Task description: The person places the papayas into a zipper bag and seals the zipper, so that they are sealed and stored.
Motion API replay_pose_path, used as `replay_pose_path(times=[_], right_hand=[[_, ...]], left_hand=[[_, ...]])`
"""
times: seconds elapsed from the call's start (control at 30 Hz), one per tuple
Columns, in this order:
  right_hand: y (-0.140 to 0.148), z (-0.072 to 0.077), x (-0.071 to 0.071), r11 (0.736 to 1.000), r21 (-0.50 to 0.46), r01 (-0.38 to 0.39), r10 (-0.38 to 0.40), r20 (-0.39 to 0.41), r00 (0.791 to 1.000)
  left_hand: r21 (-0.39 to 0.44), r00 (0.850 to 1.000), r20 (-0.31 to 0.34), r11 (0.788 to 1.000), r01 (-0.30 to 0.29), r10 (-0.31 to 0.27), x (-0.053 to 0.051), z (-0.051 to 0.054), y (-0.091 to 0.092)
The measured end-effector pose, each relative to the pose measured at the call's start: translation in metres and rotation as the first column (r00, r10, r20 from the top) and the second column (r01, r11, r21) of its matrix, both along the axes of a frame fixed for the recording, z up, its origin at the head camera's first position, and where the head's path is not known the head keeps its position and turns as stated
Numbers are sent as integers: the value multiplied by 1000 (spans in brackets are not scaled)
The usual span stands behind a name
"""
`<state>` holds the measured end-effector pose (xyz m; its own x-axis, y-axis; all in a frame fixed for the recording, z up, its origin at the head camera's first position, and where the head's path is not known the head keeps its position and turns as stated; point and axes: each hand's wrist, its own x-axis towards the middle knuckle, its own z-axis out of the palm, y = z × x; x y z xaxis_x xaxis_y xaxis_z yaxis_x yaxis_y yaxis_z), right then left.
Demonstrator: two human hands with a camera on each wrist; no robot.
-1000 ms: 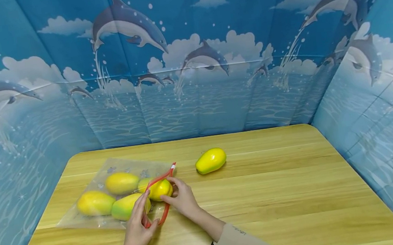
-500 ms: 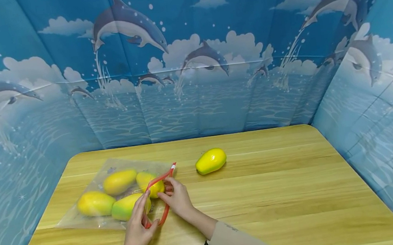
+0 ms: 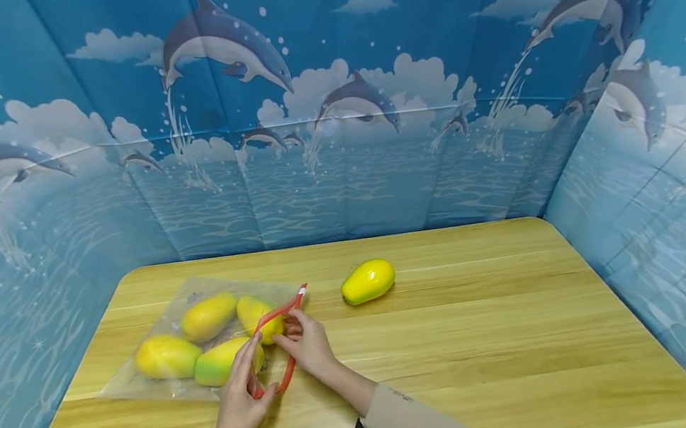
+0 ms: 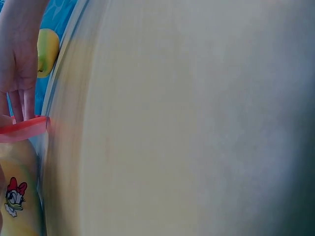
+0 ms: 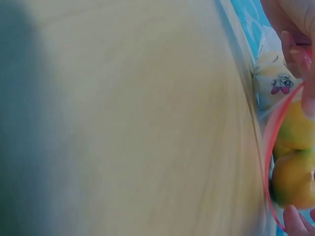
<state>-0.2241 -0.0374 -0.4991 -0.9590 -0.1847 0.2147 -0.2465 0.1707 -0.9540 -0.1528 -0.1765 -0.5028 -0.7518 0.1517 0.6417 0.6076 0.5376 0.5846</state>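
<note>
Pushed deeper than a second ago, one yellow fruit [image 3: 251, 311] lies inside the clear bag [image 3: 188, 290] on the table [image 3: 492, 331]; the right hand [image 3: 313, 346] has shifted slightly left behind it. Leftmost, three other fruits [image 3: 167, 355] weigh down the bag's plastic, which looks thin, light and limp, so its red rim [image 3: 285, 374] seems the best hold. There the left hand [image 3: 240, 401] grips, fingers and thumb spreading the mouth. At that mouth, the right hand's fingers bend loosely, apparently clasping nothing. Farthest right, the loose fruit [image 3: 368, 281] looks glossy, probably firm and slippery, best cupped round its middle.
</note>
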Motion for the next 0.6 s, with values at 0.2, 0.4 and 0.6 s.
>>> replay_pose_path(times=[0.2,0.4,0.6], right_hand=[[20,17,2,999,-42,17,-16,40,999],[52,57,0,993,-89,73,-73,2,997],[92,68,-18,990,-107,94,-105,-102,989]], left_hand=[[-11,1000,28,1000,-1,1,1,-1,-1],[-9,998,59,1000,-13,13,1,-2,-1],[-1,1000,22,1000,-12,12,1,-2,0]])
